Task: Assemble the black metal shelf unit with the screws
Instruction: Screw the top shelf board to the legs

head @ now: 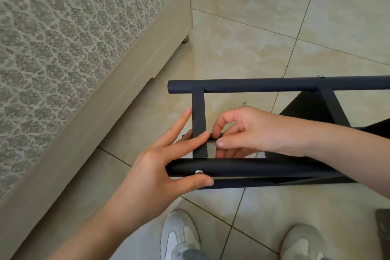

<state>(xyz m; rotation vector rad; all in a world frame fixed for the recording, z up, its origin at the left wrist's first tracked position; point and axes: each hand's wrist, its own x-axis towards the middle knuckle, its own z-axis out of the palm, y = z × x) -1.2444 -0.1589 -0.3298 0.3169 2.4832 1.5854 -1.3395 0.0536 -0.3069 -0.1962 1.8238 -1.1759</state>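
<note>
The black metal shelf frame point(253, 85) lies on its side over the tiled floor, two round tubes joined by flat cross bars. A silver screw head point(198, 172) sits in the near tube point(253, 168). My left hand point(164, 167) holds the near tube's left end, thumb under the screw, straight fingers lying across the left cross bar point(198, 112). My right hand point(242, 131) reaches in from the right and pinches something small at a lower black bar beside that cross bar; what it pinches is hidden by the fingers. A second screw point(321, 76) shows on the far tube.
A patterned upholstered sofa or bed base point(73, 48) fills the left, with its short foot point(185, 39) on the floor. My two white shoes point(179, 236) stand at the bottom edge. Beige floor tiles point(263, 27) stretch away beyond the frame. A dark object point(383, 230) sits at the right edge.
</note>
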